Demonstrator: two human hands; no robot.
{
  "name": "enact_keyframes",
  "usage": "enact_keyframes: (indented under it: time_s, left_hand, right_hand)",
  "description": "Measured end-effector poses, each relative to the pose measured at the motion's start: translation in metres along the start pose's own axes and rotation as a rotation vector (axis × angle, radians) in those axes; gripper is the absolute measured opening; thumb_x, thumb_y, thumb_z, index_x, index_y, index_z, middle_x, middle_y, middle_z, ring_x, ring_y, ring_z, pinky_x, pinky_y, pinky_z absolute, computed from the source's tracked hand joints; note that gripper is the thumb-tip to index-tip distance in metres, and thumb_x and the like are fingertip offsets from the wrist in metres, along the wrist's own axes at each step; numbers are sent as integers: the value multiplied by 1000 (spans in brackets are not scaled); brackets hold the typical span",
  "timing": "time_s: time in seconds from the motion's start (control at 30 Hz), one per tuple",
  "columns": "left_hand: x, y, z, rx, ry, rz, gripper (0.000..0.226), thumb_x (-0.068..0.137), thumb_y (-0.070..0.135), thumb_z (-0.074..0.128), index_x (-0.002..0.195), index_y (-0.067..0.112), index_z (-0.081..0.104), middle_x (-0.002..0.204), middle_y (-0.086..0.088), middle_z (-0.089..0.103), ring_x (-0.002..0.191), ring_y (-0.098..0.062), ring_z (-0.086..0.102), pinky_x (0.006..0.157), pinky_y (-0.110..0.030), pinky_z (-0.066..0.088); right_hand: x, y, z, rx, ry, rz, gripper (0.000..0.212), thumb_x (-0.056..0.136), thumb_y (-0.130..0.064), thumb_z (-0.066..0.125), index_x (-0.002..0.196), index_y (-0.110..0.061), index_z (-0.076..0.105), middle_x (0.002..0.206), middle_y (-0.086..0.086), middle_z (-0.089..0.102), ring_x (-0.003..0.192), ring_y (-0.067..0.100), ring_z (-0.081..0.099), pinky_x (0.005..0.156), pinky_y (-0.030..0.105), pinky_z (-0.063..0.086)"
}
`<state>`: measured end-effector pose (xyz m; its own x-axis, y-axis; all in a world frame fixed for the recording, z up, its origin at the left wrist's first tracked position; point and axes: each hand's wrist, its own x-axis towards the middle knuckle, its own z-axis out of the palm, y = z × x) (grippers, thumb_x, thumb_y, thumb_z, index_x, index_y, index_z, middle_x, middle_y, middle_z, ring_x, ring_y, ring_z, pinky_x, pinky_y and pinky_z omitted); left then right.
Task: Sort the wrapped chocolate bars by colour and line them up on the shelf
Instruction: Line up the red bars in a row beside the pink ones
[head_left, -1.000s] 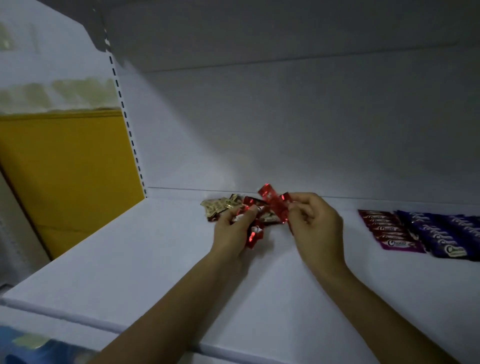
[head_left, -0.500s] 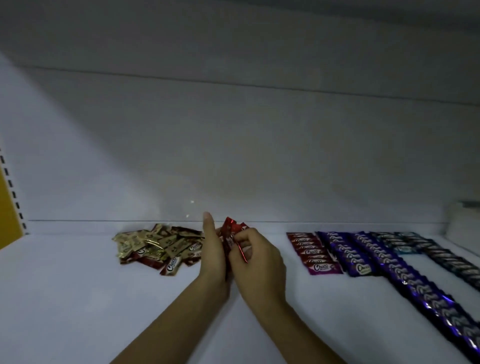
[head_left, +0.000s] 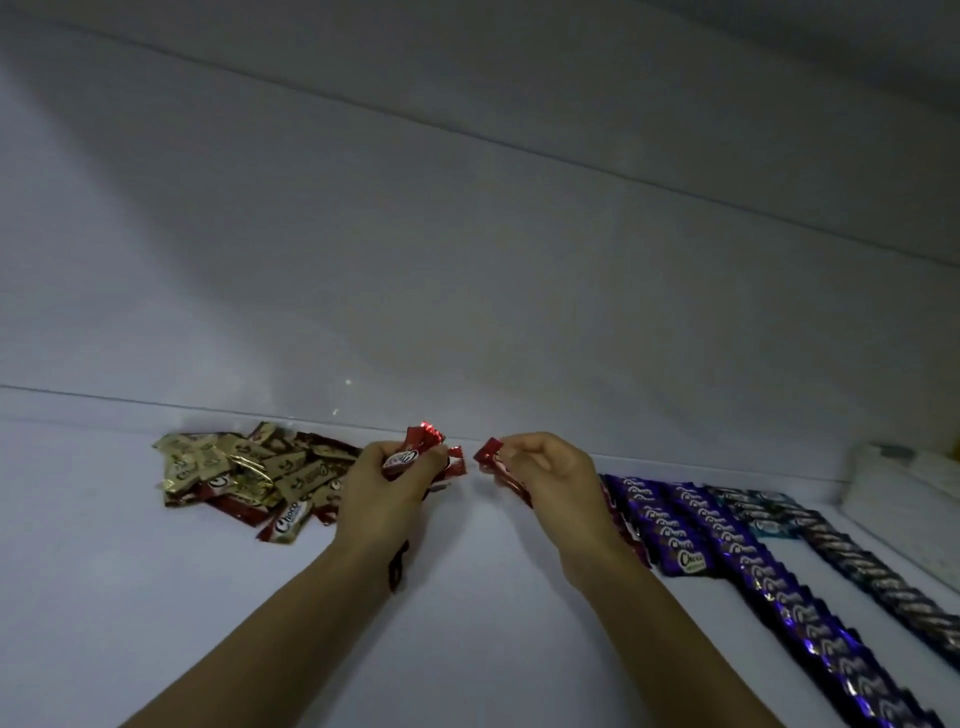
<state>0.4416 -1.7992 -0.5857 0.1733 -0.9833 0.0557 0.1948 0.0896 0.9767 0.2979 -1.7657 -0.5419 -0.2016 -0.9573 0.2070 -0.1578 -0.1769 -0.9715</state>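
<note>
Each grip is clamped: left hand (head_left: 387, 493) holds several red bars (head_left: 423, 442), right hand (head_left: 550, 480) pinches one red bar (head_left: 488, 458) above the shelf (head_left: 467, 623).

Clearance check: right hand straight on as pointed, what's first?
Probably the back panel, just beyond the red bar the right hand pinches. The left hand and its red bars lie left of it; depth unclear.

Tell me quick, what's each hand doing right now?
Left hand: grips a small bunch of red chocolate bars.
Right hand: pinches a single red bar.
</note>
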Motion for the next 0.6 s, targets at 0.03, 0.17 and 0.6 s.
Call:
enact_keyframes:
  time_s: [0.03,0.17,0.6]
  left_hand:
    - [-1,-1,2,27,-9,33,22,79,32,76,91,20,62,79,4,66,63,-3,60,54,-21,41]
    - [-3,-2,5,90,-15,99,21,77,30,78,88,21,61,74,8,64,49,9,55,45,-11,38]
    - [-7,1,3,71,-36,80,18,83,32,72,91,26,57,87,4,65,69,-6,56,58,-23,39]
  right_hand:
    - [1,2,-3,-20,-12,4,8,87,-4,61,87,-10,67,79,-4,73,68,3,66,59,9,48]
    - [3,3,-14,-27,-43,17,25,83,8,58,83,-17,61,88,6,70,66,6,65,55,14,49]
    - [3,7,-23,-620,-137,-268,8,88,-16,62,89,-22,67,80,-14,61,69,1,56,67,21,47]
